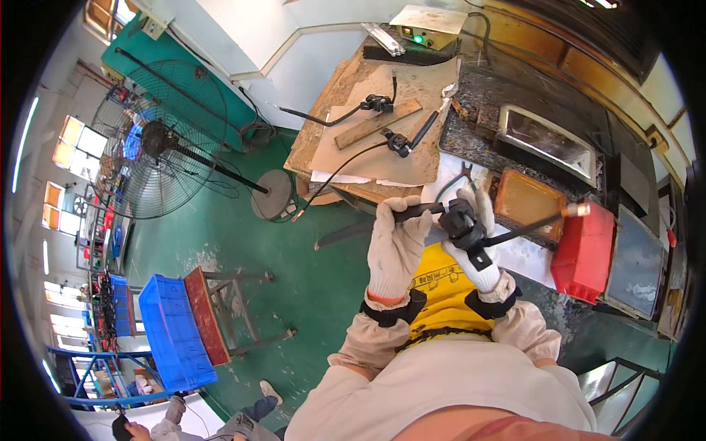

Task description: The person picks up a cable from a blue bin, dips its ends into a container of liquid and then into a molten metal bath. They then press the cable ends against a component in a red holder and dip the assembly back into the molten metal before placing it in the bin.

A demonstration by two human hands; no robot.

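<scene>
Both hands wear whitish knit gloves and are raised in front of my yellow apron (441, 290). My left hand (390, 250) pinches a black sleeved cable (419, 212) between thumb and fingers. My right hand (482, 272) grips the black connector block (462, 223) on that cable, fingers behind it. From the block another black cable end (526, 231) sticks out to the right, its tip pale. Two similar cable assemblies, a farther one (376, 104) and a nearer one (399, 143), lie on the bench with a wooden strip (379, 123) between them.
Pliers (463, 176) lie just beyond my hands. Right of them are an amber-coloured shallow tray (529, 200), a metal-rimmed basin (588, 165) and a red bin (585, 250). A control box (428, 28) stands at the back. Leftward are a floor fan (156, 138), blue crate (173, 334) and another person (250, 422).
</scene>
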